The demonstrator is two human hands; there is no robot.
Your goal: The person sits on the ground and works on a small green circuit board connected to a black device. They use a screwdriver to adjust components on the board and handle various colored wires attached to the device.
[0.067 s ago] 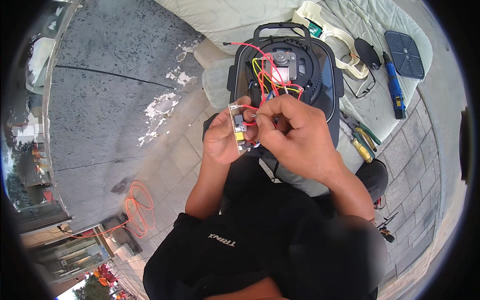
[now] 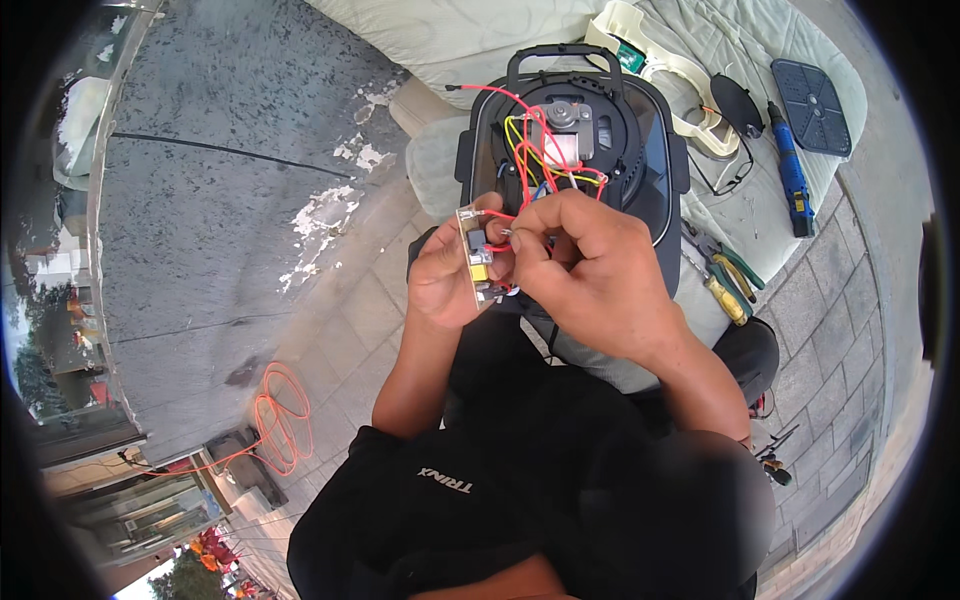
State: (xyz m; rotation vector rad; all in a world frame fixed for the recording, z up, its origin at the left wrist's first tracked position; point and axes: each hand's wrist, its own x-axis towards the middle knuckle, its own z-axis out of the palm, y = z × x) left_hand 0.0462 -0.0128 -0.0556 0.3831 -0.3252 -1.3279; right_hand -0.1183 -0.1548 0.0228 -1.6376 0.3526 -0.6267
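My left hand [image 2: 440,280] is closed round the edge of a small circuit board [image 2: 478,257], held upright; a dark block and a yellow part stand on it. Close by on the right, my right hand [image 2: 605,275] pinches a small metal wire terminal [image 2: 507,232] between thumb and forefinger, just off the board's component side. Red wires [image 2: 498,213] run between the board and an opened black appliance [image 2: 655,175] just beyond my hands. More red and yellow wires lie loose over its round middle and a silver motor-like part [image 2: 562,118]. My fingers hide part of the wiring.
On the pale padded cover at right lie a cream plastic housing [image 2: 690,105], glasses [image 2: 728,178], a blue screwdriver-like tool [image 2: 793,185], a black ribbed plate [image 2: 810,107] and pliers [image 2: 738,272]. An orange cable [image 2: 280,420] coils on the paving at lower left.
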